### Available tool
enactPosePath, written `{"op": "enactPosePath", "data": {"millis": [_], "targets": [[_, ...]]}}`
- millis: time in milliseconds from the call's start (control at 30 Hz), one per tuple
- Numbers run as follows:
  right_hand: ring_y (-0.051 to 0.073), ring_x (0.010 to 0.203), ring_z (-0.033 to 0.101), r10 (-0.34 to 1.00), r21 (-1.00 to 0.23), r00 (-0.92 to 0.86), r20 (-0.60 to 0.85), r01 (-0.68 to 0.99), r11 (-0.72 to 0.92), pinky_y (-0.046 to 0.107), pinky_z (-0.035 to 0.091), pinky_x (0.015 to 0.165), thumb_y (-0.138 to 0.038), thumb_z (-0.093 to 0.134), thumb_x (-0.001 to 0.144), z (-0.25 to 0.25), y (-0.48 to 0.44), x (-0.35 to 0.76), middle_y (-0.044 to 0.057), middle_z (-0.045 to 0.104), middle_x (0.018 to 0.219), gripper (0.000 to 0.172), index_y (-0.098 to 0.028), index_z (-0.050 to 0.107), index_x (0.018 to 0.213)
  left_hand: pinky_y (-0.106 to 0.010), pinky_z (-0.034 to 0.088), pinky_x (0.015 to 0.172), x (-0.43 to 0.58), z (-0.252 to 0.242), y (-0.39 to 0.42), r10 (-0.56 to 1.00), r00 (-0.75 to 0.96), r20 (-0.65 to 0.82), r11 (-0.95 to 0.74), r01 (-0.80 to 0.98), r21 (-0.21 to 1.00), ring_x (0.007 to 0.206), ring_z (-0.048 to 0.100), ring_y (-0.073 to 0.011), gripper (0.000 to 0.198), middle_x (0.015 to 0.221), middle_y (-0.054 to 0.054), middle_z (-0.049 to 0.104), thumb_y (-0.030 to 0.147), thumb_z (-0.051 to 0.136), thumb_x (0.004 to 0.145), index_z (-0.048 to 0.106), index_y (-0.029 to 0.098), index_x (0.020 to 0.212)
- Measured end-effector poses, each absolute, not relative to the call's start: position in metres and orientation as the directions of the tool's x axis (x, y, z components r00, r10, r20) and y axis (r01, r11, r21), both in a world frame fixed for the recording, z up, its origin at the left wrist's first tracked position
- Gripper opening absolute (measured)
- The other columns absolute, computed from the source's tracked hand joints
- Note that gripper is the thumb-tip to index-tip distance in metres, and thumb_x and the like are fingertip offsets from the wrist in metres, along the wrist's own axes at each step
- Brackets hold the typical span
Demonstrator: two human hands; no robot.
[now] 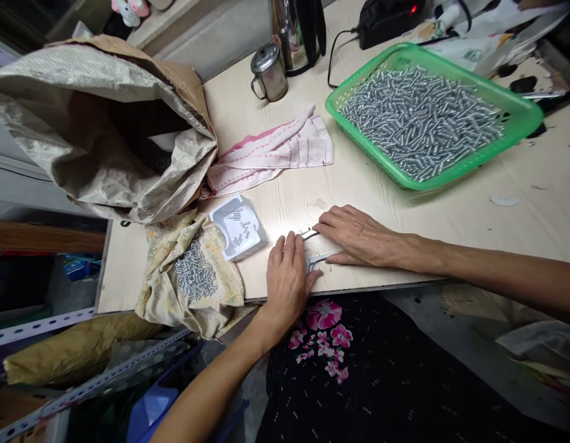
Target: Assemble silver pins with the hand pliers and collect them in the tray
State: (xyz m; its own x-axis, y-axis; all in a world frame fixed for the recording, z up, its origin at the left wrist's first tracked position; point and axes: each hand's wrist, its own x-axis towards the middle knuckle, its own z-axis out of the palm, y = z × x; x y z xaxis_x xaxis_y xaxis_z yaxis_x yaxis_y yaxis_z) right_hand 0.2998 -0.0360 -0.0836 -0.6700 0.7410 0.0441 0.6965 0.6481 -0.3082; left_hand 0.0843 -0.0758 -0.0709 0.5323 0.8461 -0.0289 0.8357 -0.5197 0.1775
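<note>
My left hand (287,277) rests near the table's front edge, fingers pressed together and curved down, thumb against the near side of a small metal tool. What lies under those fingers is hidden. My right hand (353,234) is closed around the tool's right end. Between the hands show two thin, silvery arms of the metal tool (322,257), spread apart; its exact kind I cannot make out. Left of my left hand is a white-and-grey plastic box (241,231) with several small metal pins on top. Beyond it, a heap of short silvery pins (195,271) lies on a patterned yellow cloth (162,295).
A green plastic basket (519,123) full of silvery pins stands at the right rear. At left is a large open paper sack (187,157), with a pink-white towel (285,147) beside it. Behind stand a lidded metal cup (270,77), a kettle (294,34) and a black adapter (388,21).
</note>
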Motion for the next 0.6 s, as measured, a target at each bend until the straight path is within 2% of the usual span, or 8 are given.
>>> {"op": "enactPosePath", "data": {"millis": [133,233,333,433,600], "targets": [[0.027,0.094,0.050,0.737,-0.341,-0.664,0.124,0.669,0.660,0.038,0.040,0.083,-0.042,0.063,0.089,-0.074,-0.046,0.308,0.013,0.059,0.103,0.037,-0.011,0.058,0.109,-0.046,0.050,0.098,0.101,-0.061,-0.059,0.802,0.573,-0.170,-0.554,0.819,0.148,0.116,0.055,-0.0311,0.070,0.128,-0.019,0.057,0.033,0.067,0.089,0.032,0.008,0.144],[0.027,0.094,0.050,0.719,-0.291,-0.653,0.239,0.658,0.694,0.038,0.041,0.083,-0.040,0.056,0.094,-0.054,-0.044,0.311,0.013,0.059,0.105,0.036,-0.011,0.057,0.115,-0.042,0.052,0.092,0.102,-0.030,-0.046,0.770,0.602,-0.209,-0.594,0.797,0.106,0.110,0.055,-0.0294,0.064,0.121,-0.017,0.059,0.034,0.063,0.091,0.034,0.008,0.142],[0.029,0.099,0.049,0.711,-0.213,-0.632,0.309,0.682,0.699,0.039,0.040,0.083,-0.038,0.058,0.092,-0.032,-0.028,0.298,0.016,0.059,0.110,0.039,-0.010,0.056,0.119,-0.041,0.051,0.092,0.091,0.004,-0.022,0.764,0.617,-0.192,-0.625,0.780,0.021,0.112,0.054,-0.0292,0.059,0.122,-0.016,0.059,0.032,0.064,0.090,0.039,0.007,0.138],[0.030,0.099,0.049,0.749,-0.156,-0.591,0.299,0.744,0.649,0.038,0.040,0.081,-0.036,0.064,0.089,-0.017,0.000,0.269,0.017,0.059,0.111,0.043,-0.007,0.056,0.119,-0.041,0.050,0.092,0.071,0.027,0.010,0.776,0.608,-0.168,-0.624,0.779,-0.065,0.112,0.054,-0.0289,0.053,0.121,-0.015,0.060,0.032,0.068,0.088,0.047,0.010,0.132],[0.027,0.096,0.051,0.740,-0.128,-0.634,0.224,0.734,0.667,0.036,0.037,0.078,-0.028,0.057,0.093,-0.010,0.044,0.221,0.016,0.063,0.103,0.023,-0.009,0.063,0.103,-0.038,0.049,0.088,0.039,0.031,0.043,0.832,0.535,-0.150,-0.553,0.823,-0.131,0.106,0.057,-0.0277,0.033,0.110,-0.013,0.064,0.032,0.068,0.089,0.060,0.012,0.114]]}}
